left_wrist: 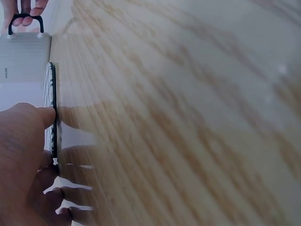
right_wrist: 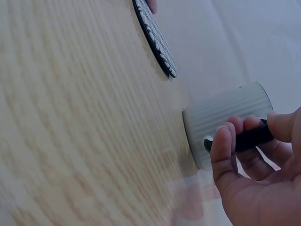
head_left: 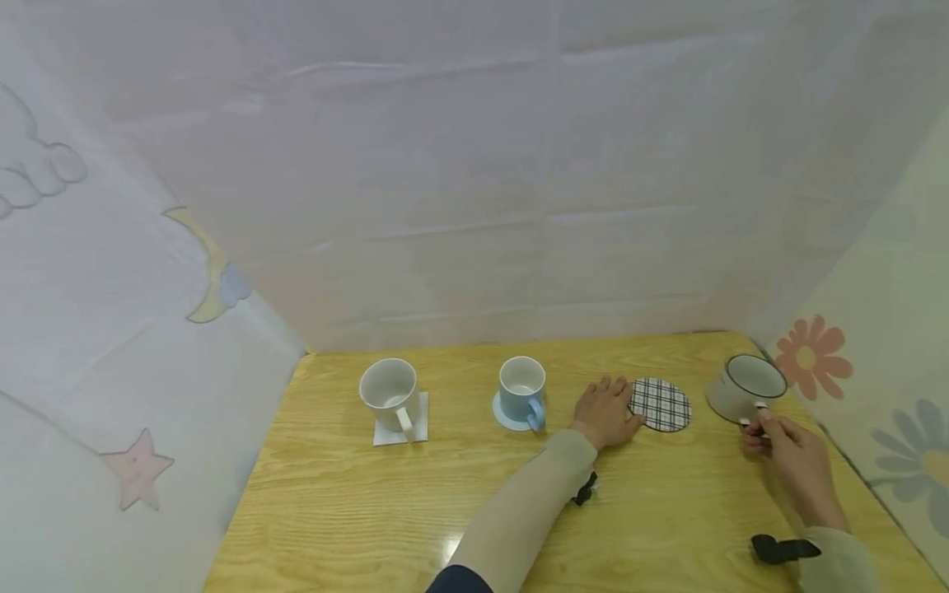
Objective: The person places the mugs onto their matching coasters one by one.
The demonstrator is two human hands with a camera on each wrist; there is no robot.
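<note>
At the right, a white ribbed mug (head_left: 734, 399) with a dark rim stands upright on the table. My right hand (head_left: 797, 457) grips its black handle (right_wrist: 253, 138), fingers curled through it and thumb on top. A round plaid coaster (head_left: 661, 405) in black and white lies left of that mug. My left hand (head_left: 608, 413) rests on the table at the coaster's left side, fingers spread. In the left wrist view its thumb (left_wrist: 47, 116) touches the edge of the coaster (left_wrist: 53, 84), and the other fingers reach down to the wood.
A blue-and-white mug (head_left: 521, 391) stands on a round pale blue coaster (head_left: 507, 420) left of my left hand. Farther left, a white mug (head_left: 389, 391) sits on a square white coaster (head_left: 419, 430). Printed cloth walls (head_left: 445, 206) border the wooden table (head_left: 334, 511).
</note>
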